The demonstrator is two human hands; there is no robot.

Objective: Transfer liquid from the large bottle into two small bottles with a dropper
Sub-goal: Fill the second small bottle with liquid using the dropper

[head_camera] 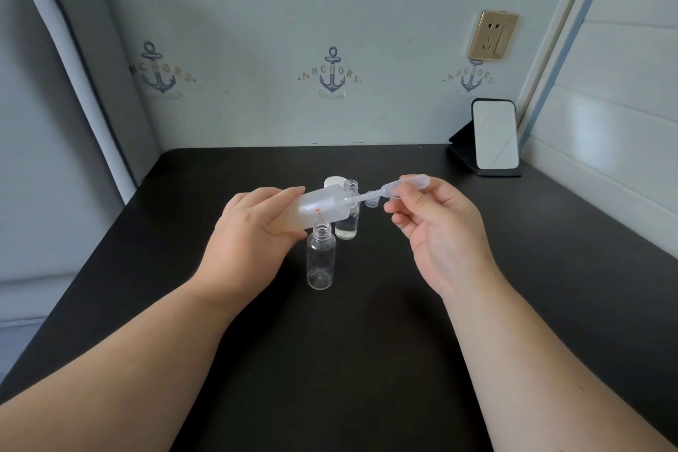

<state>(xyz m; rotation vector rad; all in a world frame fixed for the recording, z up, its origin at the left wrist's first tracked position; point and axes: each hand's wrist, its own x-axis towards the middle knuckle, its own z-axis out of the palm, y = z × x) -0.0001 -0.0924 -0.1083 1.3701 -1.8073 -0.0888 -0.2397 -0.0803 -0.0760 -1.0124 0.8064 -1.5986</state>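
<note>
1. Where it is lifted above the black worktop [367, 341], the large frosted plastic bottle [323, 207] lies tilted, neck pointing right, gripped round its base by the left hand [253, 231].
2. Clear plastic dropper [396, 187]: pinched at the bulb by the right hand [436, 227], tip entering the large bottle's mouth.
3. Near small clear bottle [321, 257]: upright, uncapped, appears empty, just below the large bottle.
4. Far small clear bottle [348, 213]: upright, uncapped, some clear liquid at the bottom.
5. White cap [334, 180]: behind the bottles.
6. Small clear cap [372, 198]: on the worktop beneath the dropper.
7. Phone on a black stand [495, 136]: far right corner.
</note>
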